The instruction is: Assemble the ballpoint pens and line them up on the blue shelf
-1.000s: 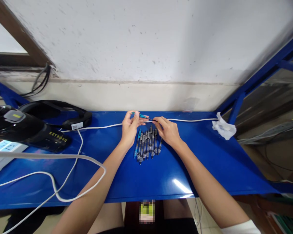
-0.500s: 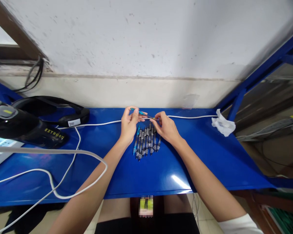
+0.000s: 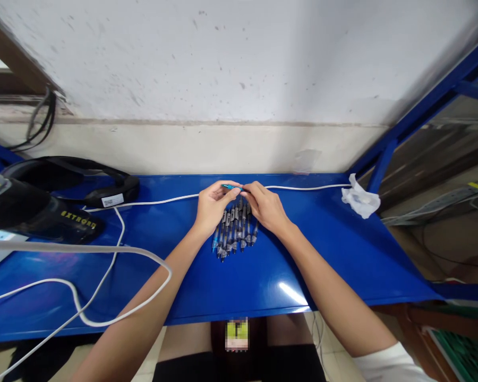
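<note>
My left hand [image 3: 212,207] and my right hand [image 3: 265,207] meet above a row of several pens [image 3: 235,231] lying side by side on the blue shelf [image 3: 207,281]. Both pinch one thin blue pen part [image 3: 231,187] between their fingertips, held level just behind the row. The fingers of both hands are closed round it, so most of the part is hidden.
A white cable [image 3: 103,265] loops across the shelf's left half and runs along the back. A black device marked EXTRONG [image 3: 43,212] and a black headband [image 3: 83,180] lie at the left. Crumpled white tissue [image 3: 359,200] sits at the right, by the blue frame post [image 3: 378,164].
My hands have come closer together, so the blue part between them shows less. The view has drifted slightly, shifting everything left and down.
</note>
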Available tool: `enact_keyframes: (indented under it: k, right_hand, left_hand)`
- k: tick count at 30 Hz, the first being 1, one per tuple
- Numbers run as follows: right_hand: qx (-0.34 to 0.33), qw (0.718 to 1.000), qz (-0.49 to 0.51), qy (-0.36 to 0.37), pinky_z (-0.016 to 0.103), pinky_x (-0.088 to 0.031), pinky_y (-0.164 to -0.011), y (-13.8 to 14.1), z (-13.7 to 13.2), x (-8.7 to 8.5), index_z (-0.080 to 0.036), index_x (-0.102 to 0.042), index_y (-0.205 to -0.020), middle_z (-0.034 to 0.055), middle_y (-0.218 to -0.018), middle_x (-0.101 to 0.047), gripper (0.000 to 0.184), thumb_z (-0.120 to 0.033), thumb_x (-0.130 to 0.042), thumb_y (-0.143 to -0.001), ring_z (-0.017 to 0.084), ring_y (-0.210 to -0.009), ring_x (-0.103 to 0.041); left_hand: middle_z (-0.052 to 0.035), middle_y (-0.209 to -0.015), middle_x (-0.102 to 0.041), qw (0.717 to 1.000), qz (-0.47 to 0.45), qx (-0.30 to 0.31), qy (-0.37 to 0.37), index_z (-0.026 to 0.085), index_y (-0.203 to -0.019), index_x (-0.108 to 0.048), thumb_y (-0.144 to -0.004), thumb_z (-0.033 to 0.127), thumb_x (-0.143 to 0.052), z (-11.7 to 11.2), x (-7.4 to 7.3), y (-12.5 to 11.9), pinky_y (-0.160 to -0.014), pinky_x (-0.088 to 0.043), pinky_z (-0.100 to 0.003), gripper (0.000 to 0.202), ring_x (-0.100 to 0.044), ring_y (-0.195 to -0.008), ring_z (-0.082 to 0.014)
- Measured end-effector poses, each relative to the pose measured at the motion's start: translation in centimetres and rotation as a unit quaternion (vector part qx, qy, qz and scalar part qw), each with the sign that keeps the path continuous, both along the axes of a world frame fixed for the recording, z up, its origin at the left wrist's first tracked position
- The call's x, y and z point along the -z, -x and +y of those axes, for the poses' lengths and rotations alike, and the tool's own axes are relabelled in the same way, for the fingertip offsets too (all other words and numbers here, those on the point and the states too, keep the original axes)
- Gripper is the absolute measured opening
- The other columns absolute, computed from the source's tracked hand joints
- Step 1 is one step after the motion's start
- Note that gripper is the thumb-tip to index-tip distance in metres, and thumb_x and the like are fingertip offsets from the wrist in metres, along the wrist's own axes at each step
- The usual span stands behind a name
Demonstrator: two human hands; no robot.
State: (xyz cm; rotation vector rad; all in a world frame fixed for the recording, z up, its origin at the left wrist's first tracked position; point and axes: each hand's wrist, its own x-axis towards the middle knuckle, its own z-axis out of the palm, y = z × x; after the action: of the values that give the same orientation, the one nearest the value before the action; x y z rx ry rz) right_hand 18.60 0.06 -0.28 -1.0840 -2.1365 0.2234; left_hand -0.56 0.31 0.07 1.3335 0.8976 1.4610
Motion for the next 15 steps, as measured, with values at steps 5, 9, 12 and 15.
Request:
enact_keyframes:
  k: [5,9,12,15]
  right_hand:
    - [0.005,1.0,0.026,0.012,0.032,-0.047,-0.073,0.2,-0.11,0.1,-0.023,-0.058,-0.126,0.0089,-0.111,-0.074,0.024,-0.044,-0.048,-0.118,0.023,-0.092,-0.071]
    - [0.002,1.0,0.012,0.002,0.031,-0.046,-0.074,0.12,-0.05,0.04,-0.024,-0.061,-0.118,0.0081,-0.109,-0.074,0.029,-0.041,-0.039,-0.121,0.021,-0.088,-0.069]
    - [0.016,1.0,0.026,0.003,0.031,-0.047,-0.074,0.11,-0.08,-0.08,-0.024,-0.06,-0.122,0.0078,-0.109,-0.074,0.027,-0.047,-0.046,-0.119,0.022,-0.088,-0.069]
    - [0.015,1.0,0.008,0.005,0.031,-0.046,-0.074,0.18,-0.13,-0.08,-0.025,-0.062,-0.119,0.0078,-0.108,-0.074,0.028,-0.045,-0.043,-0.12,0.022,-0.089,-0.07]
  left_hand:
    - [-0.0071,-0.105,-0.085,1.0,-0.005,-0.01,0.014,0.023,-0.103,-0.086,-0.09,0.038,-0.09,-0.12,-0.34,0.06,-0.085,-0.062,-0.034,0.021,-0.078,-0.092,-0.0217]
    - [-0.0105,-0.112,-0.086,0.999,-0.027,0.006,0.02,0.021,-0.107,-0.084,-0.088,0.04,-0.092,-0.26,-0.36,0.03,-0.097,-0.062,-0.038,0.028,-0.08,-0.106,-0.0255]
    - [-0.0112,-0.116,-0.086,0.999,-0.04,0.019,0.021,0.021,-0.112,-0.083,-0.089,0.04,-0.092,-0.27,-0.26,0.02,-0.108,-0.06,-0.044,0.031,-0.08,-0.112,-0.0273]
    - [-0.0107,-0.118,-0.086,0.999,-0.043,0.025,0.022,0.022,-0.115,-0.082,-0.09,0.039,-0.091,-0.22,-0.17,0.05,-0.111,-0.06,-0.046,0.032,-0.08,-0.114,-0.0277]
